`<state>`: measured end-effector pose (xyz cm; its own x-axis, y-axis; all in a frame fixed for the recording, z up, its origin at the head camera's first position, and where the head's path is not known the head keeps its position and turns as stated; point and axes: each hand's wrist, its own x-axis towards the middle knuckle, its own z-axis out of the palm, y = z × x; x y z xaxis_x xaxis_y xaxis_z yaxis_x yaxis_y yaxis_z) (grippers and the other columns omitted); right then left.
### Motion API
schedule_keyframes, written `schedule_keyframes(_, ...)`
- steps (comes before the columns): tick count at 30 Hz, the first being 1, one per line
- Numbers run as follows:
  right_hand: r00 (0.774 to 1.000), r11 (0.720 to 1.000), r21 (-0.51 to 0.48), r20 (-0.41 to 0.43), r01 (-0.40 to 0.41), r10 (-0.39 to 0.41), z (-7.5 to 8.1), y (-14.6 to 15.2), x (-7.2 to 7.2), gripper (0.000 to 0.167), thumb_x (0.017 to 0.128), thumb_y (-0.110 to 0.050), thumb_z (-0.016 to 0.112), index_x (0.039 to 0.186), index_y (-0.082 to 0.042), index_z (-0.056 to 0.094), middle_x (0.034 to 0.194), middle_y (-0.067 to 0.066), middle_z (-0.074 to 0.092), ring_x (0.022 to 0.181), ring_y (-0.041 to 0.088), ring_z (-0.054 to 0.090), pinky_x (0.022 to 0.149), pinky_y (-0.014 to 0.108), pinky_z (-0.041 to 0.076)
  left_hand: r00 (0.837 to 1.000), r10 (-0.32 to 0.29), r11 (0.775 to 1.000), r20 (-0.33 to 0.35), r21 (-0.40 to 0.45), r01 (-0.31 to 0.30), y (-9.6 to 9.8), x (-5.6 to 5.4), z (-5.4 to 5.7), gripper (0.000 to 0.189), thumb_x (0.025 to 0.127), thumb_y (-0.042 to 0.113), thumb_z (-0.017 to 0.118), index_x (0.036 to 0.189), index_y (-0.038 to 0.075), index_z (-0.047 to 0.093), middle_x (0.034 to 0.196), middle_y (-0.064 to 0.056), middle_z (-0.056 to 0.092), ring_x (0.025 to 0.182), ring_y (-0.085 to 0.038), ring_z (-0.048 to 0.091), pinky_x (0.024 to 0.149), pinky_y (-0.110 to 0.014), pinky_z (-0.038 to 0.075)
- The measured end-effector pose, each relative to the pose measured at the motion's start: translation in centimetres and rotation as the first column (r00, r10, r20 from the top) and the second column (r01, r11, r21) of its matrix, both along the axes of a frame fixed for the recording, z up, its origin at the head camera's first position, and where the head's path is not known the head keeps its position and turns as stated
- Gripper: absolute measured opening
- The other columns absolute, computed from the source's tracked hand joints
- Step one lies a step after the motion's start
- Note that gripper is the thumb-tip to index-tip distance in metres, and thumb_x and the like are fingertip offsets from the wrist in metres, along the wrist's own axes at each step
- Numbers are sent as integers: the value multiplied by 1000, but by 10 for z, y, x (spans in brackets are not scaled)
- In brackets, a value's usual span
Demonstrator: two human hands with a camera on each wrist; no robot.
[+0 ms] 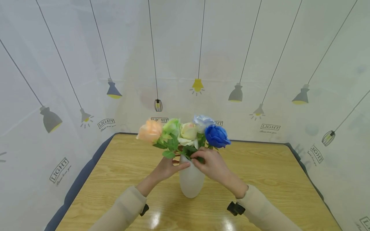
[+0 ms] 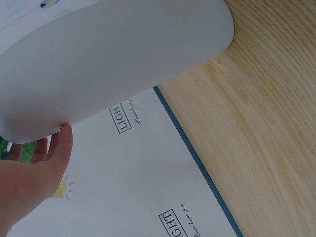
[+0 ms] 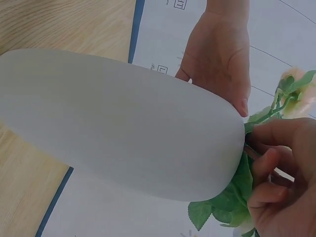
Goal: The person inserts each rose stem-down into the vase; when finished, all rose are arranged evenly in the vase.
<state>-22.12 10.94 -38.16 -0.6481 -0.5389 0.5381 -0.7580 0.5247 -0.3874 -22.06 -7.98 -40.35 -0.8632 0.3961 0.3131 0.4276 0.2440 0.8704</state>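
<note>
A frosted white vase (image 1: pixel 191 184) stands upright on the table, holding artificial roses: peach (image 1: pixel 150 131), green (image 1: pixel 171 127), cream (image 1: pixel 189 132), pale blue (image 1: pixel 203 122) and deep blue (image 1: pixel 217 136). My left hand (image 1: pixel 167 167) holds the vase from the left near its mouth; its thumb lies by the rim in the right wrist view. At the mouth's right side, my right hand (image 1: pixel 213 163) has its fingers curled among the stems and pinches a stem (image 3: pixel 252 152) at the rim. Green leaves (image 3: pixel 224 210) spill over the rim, and the lower stems are hidden inside the vase.
The wooden table (image 1: pixel 130 199) has a dark blue border (image 1: pixel 86 173) along its edges. Pale walls (image 1: pixel 173 48) printed with hanging lamps and LIGHT labels surround it. A black device (image 1: pixel 235 208) sits at the right cuff, another (image 1: pixel 144 209) at the left cuff.
</note>
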Motion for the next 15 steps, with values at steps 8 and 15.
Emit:
schedule_keyframes(8,999,996,-82,-30,-35,32,9,-5,4,7,79,-11,67,85,-10,68,73,-8,56,51,2,41,46,17,38,999,4,1000,54,-31,-3,-1,2,2,56,82,18,64,130,10,36,128,-8,42,115,-25,40,82,-43,44)
schedule_keyframes(15,989,972,-182,-6,-147,148,30,-19,5,8,83,-13,63,88,-10,68,74,-9,56,49,2,39,42,19,36,1000,-25,999,12,-25,25,-2,1,1,55,83,14,64,131,11,37,128,-6,42,112,-25,44,80,-38,46)
